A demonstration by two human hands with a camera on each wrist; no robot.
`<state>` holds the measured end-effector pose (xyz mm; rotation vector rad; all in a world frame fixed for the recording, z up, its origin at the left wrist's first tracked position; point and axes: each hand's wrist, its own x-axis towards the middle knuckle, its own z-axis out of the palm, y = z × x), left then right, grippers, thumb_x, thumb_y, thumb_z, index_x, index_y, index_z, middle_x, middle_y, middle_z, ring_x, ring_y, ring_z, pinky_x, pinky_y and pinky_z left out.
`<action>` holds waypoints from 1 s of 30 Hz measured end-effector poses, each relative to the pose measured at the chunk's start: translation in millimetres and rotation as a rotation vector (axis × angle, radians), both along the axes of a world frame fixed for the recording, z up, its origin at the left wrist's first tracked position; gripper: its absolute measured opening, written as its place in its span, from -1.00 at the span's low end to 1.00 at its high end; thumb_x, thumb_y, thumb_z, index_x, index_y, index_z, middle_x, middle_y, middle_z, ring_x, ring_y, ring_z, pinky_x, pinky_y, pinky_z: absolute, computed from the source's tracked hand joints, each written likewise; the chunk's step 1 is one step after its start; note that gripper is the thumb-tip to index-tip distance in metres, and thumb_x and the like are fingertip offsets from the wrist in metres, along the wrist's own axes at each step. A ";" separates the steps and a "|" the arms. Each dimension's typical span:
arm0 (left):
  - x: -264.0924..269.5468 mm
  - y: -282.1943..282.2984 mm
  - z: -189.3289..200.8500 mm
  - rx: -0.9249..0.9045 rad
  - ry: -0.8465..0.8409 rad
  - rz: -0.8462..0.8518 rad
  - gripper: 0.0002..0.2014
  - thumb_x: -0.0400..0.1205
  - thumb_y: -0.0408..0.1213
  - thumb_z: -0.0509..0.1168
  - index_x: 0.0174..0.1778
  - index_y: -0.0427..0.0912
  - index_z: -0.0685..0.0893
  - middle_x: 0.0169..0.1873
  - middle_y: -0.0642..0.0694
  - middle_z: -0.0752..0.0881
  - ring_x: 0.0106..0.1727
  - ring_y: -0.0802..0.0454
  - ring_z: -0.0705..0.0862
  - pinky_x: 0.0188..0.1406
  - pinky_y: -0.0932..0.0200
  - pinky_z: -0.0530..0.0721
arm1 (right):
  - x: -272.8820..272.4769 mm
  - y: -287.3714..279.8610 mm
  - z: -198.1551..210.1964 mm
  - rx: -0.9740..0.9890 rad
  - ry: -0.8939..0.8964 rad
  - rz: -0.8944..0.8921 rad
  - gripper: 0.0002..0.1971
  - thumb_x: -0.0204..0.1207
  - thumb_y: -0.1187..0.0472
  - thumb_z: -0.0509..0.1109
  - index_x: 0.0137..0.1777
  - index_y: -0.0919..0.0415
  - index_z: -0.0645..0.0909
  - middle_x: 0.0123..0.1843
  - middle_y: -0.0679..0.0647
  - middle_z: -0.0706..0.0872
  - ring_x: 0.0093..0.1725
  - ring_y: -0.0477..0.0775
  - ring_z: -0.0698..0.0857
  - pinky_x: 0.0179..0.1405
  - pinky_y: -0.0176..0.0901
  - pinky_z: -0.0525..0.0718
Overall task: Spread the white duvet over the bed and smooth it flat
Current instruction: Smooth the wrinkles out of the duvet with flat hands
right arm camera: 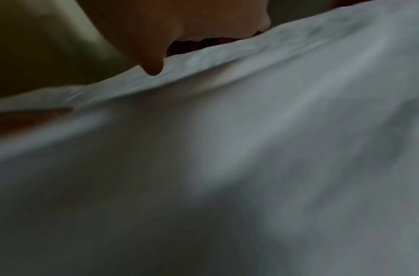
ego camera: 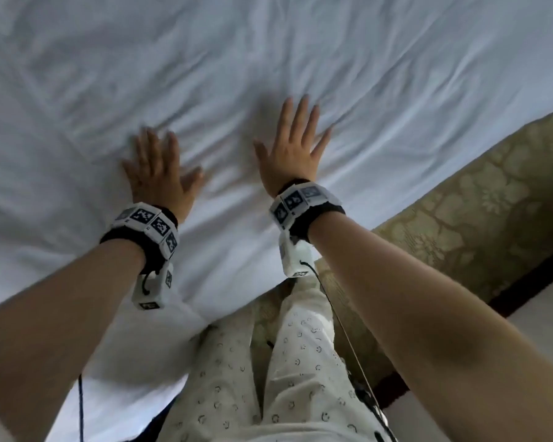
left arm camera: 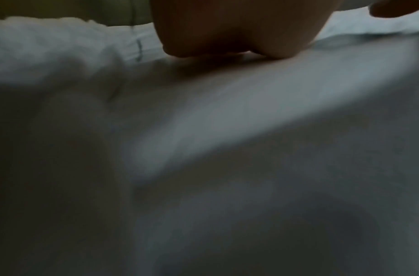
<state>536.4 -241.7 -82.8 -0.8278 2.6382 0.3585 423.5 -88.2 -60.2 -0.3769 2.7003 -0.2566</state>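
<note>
Both hands were flat on the duvet (ego camera: pixel 268 59) with fingers spread, left hand (ego camera: pixel 160 169) and right hand (ego camera: pixel 289 148) side by side near the bed's near edge, probably to push the wrinkles outward, and the duvet lay right under both palms, covering the bed.

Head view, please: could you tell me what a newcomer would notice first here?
Two flat hands on the creased white cotton duvet: the left hand lower left of centre, the right hand beside it, fingers spread. Both wrists wear black bands with white marker tiles. At right runs a gold floral-patterned bed base.
</note>
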 end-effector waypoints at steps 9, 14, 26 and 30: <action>120.2 96.6 -12.9 0.082 -0.213 0.001 -0.18 0.61 0.26 -0.04 0.63 -0.01 -0.33 0.63 -0.20 -0.37 0.66 -0.20 -0.33 0.59 -0.29 -0.30 | 35.6 154.0 -45.3 0.244 -0.171 -0.361 -0.07 0.58 -0.34 -0.08 0.65 0.39 -0.23 0.69 0.33 -0.19 0.69 0.26 -0.18 0.61 0.30 -0.20; 106.8 95.8 15.0 0.071 -0.066 0.096 -0.21 0.64 0.20 0.01 0.65 -0.02 -0.24 0.65 -0.15 -0.31 0.67 -0.15 -0.30 0.60 -0.19 -0.32 | 17.8 168.7 -14.3 0.259 -0.048 -0.232 -0.12 0.61 -0.29 -0.11 0.64 0.43 -0.23 0.68 0.35 -0.19 0.69 0.28 -0.19 0.64 0.32 -0.15; 85.0 130.0 -39.7 0.050 -0.031 -0.086 -0.20 0.57 0.32 -0.09 0.66 0.00 -0.12 0.66 -0.31 -0.11 0.67 -0.27 -0.23 0.52 -0.18 -0.49 | 49.3 91.6 -62.8 0.073 -0.062 0.203 -0.26 0.62 -0.28 -0.10 0.68 0.04 -0.23 0.71 0.08 -0.24 0.69 0.15 -0.23 0.58 0.30 -0.31; 104.2 140.7 -31.6 0.051 -0.112 -0.210 -0.25 0.59 0.35 -0.29 0.65 0.03 -0.12 0.65 -0.31 -0.01 0.60 -0.05 -0.53 0.50 -0.07 -0.59 | 15.0 188.6 -54.3 0.206 -0.106 -0.361 -0.18 0.61 -0.31 -0.16 0.67 0.23 -0.27 0.70 0.25 -0.24 0.69 0.26 -0.22 0.58 0.37 -0.23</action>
